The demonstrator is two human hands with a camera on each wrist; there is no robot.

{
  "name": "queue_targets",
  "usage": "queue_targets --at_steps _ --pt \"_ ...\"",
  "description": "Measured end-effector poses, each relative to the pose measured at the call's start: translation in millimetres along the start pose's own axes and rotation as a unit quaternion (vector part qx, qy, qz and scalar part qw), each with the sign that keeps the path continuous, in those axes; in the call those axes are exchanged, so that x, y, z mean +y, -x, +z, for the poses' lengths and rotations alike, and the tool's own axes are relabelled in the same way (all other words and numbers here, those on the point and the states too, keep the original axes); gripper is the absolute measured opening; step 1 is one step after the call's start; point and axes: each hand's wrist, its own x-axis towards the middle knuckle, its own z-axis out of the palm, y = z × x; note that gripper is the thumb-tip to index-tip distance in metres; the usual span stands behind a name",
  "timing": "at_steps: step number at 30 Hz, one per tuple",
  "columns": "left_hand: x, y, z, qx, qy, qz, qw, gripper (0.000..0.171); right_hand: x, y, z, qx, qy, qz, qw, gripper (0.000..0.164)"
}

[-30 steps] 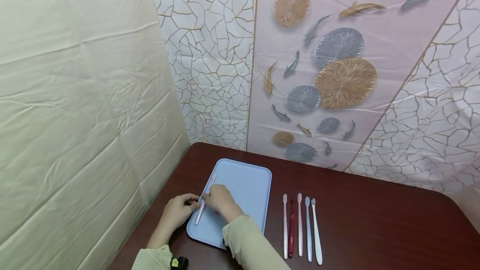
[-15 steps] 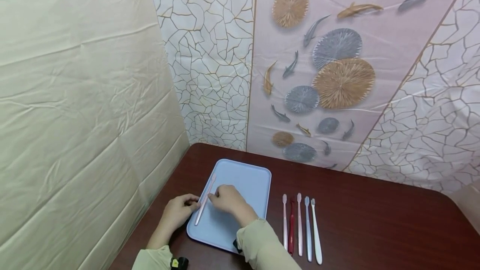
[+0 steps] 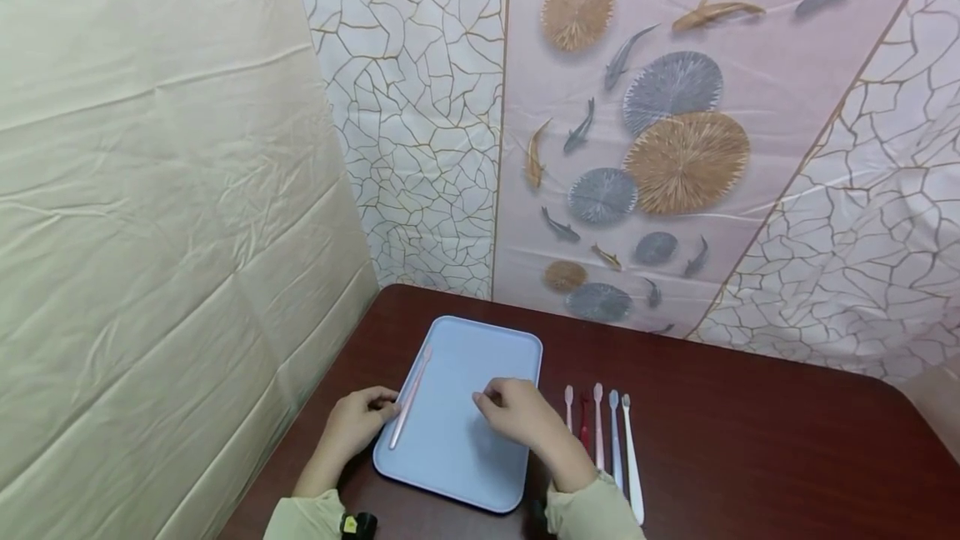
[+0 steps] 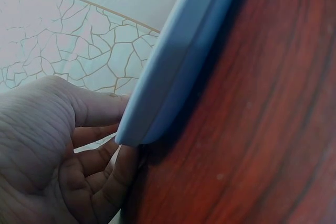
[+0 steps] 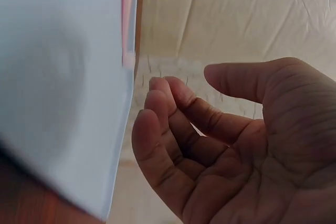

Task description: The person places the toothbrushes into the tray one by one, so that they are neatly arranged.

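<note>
A light blue tray [image 3: 468, 357] lies on the table, with a pink toothbrush [image 3: 410, 401] along its left side. My left hand [image 3: 358, 422] pinches the tray's left rim; the left wrist view has the thumb against the rim [image 4: 168, 66] and fingertips at its underside. Above the right part of the tray is my right hand [image 3: 517, 412], its fingers loosely curled and nothing between them. To the right of the tray stands a row of toothbrushes: pink [image 3: 569, 407], red [image 3: 585, 422], another pink one [image 3: 598, 423], blue [image 3: 616, 440] and white [image 3: 633, 461]. The right forearm hides the lower ends of some.
The dark red-brown table [image 3: 750, 440] extends to the right of the toothbrush row. A cream cloth wall [image 3: 187, 232] borders its left side, and a patterned curtain [image 3: 435, 148] hangs behind it.
My right hand has let go of the pink toothbrush on the tray and moved right, toward the toothbrush row. The left hand has stayed at the tray's rim.
</note>
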Motion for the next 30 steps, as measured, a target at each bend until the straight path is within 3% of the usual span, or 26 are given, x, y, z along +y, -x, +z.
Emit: queue_targets --at_steps 7,13,19,23,30 --pt "2.1 0.4 -1.9 0.002 -0.002 -0.002 1.0000 0.013 28.8 19.3 -21.9 0.008 -0.011 0.054 0.998 0.026" --pt "2.9 -0.7 0.8 -0.002 0.000 -0.003 1.0000 0.013 51.8 36.7 -42.7 0.033 0.000 0.097 0.995 0.015" --pt "2.3 0.4 -0.7 -0.007 -0.011 -0.014 0.9998 0.014 68.2 55.3 -53.4 -0.007 0.013 0.169 0.985 0.036" --pt "3.3 -0.8 -1.5 -0.004 -0.013 -0.007 0.9999 0.014 73.7 59.7 -53.9 -0.028 0.020 0.172 0.984 0.045" --pt "3.1 0.0 0.6 -0.002 -0.011 -0.004 0.9999 0.014 80.3 60.0 -44.0 -0.014 0.071 0.165 0.984 0.037"
